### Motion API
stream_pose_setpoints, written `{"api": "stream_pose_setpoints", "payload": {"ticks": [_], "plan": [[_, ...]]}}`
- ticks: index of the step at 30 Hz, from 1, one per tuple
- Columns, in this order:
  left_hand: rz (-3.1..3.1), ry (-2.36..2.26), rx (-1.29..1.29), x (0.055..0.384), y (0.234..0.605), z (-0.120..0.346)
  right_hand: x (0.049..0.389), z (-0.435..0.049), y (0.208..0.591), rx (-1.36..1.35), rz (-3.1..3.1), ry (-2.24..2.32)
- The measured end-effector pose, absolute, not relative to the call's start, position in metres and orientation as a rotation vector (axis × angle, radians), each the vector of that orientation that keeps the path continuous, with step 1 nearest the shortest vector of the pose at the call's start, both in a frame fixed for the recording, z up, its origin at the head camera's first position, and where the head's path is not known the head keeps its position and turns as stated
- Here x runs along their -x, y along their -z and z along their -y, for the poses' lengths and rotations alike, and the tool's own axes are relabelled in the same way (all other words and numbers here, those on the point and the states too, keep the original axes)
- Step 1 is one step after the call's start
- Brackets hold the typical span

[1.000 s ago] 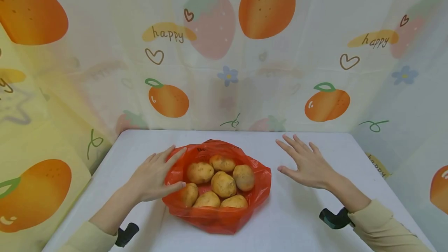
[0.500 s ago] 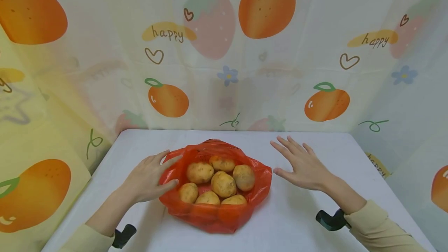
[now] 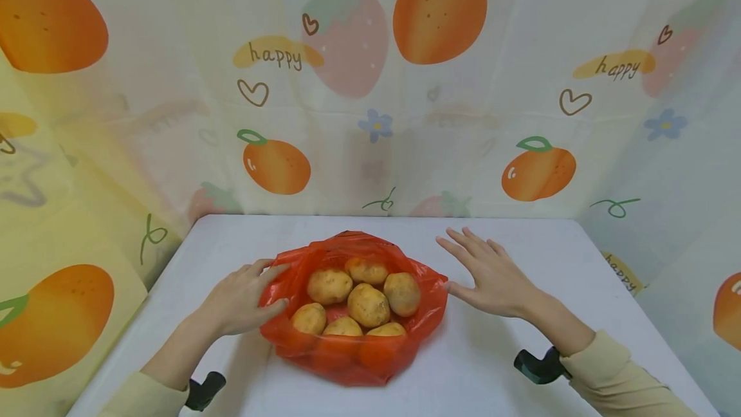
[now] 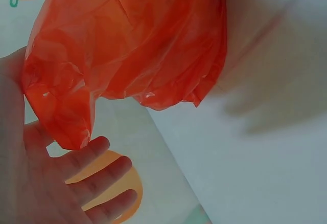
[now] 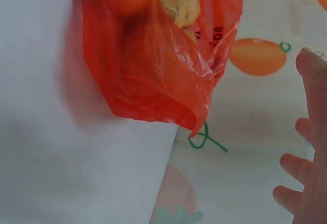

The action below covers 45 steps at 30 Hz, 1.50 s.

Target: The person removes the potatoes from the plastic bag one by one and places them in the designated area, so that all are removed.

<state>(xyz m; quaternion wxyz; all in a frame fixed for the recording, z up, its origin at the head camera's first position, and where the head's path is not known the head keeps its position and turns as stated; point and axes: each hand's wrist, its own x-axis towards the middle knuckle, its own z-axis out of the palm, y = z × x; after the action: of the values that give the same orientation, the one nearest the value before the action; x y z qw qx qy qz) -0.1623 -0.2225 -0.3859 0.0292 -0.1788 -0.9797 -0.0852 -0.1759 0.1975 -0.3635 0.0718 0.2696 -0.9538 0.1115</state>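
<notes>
A thin red plastic bag [image 3: 347,365] stands with its mouth spread wide, and several potatoes [image 3: 368,305] lie inside. My left hand [image 3: 240,301] is at the bag's left rim, its thumb and fingers spread apart. In the left wrist view, a corner of the bag [image 4: 133,40] hangs between thumb and fingers of the left hand [image 4: 56,183]; the fingers are straight and seem to brush it. My right hand [image 3: 492,275] is held with spread fingers at the bag's right corner. The right wrist view shows a gap between the right hand [image 5: 314,178] and the bag [image 5: 148,70].
The bag stands on a white table [image 3: 521,243]. Behind it hangs a curtain [image 3: 440,166] printed with fruit, which also runs along both sides. A dark wrist mount [image 3: 205,391] sits at the left sleeve, and another mount [image 3: 541,365] at the right.
My right hand has moved left to the bag's right corner. The left hand has drawn back slightly leftward and down, and the bag's left rim has shifted left, showing more of one potato.
</notes>
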Motion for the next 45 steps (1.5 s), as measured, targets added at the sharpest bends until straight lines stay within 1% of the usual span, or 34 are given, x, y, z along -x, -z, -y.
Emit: {"api": "stream_pose_setpoints", "payload": {"ticks": [10,18,26,34,45], "plan": [[3.068,0.452,0.568,0.165,0.390,0.226,0.174,-0.186,0.364,-0.902,2.812,-0.375],[3.078,0.619,0.521,0.166,0.398,0.229,0.173,-0.178,0.366,-0.935,2.785,-0.417],[3.045,0.861,0.542,0.166,0.402,0.229,0.173,-0.169,0.370,-0.986,2.749,-0.485],[2.972,1.118,0.572,0.166,0.407,0.230,0.172,-0.156,0.374,-1.010,2.704,-0.633],[2.885,1.293,0.551,0.165,0.410,0.230,0.175,-0.143,0.388,-1.117,2.635,-0.695]]}}
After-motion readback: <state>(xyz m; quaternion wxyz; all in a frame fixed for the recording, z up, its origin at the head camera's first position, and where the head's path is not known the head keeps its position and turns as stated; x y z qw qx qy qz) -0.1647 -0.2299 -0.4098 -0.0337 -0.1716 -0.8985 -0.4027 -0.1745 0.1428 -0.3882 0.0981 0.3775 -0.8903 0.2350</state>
